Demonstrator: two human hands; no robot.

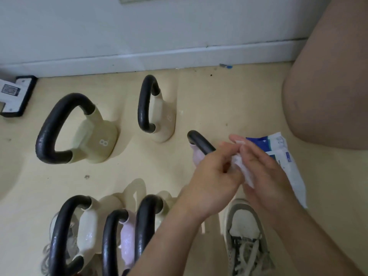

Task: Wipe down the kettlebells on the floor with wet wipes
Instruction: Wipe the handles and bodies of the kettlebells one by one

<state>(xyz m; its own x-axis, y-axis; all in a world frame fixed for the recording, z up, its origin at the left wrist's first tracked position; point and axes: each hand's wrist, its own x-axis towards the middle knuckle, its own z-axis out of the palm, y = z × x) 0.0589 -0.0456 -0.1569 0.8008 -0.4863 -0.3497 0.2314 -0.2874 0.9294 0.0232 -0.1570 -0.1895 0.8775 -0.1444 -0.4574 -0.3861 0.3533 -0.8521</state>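
Observation:
Several kettlebells with black handles stand on the beige floor. A cream one marked 8 [93, 140] is at the left, and a smaller cream one [163, 116] sits behind the middle. A pink one [197, 150] is partly hidden behind my left hand [213, 176]. Three more stand in the front row: cream [87, 232], pink [127, 236] and cream [157, 214]. My left hand and my right hand [260, 168] meet over a white wet wipe [244, 170], both pinching it. The blue-and-white wipes pack [288, 162] lies on the floor just right of my hands.
A white wall and baseboard [159, 58] run along the back. A black-framed plate [18, 96] sits at the far left. My bare knee [326, 86] fills the right side, and my grey-and-white shoe [245, 236] stands below my hands.

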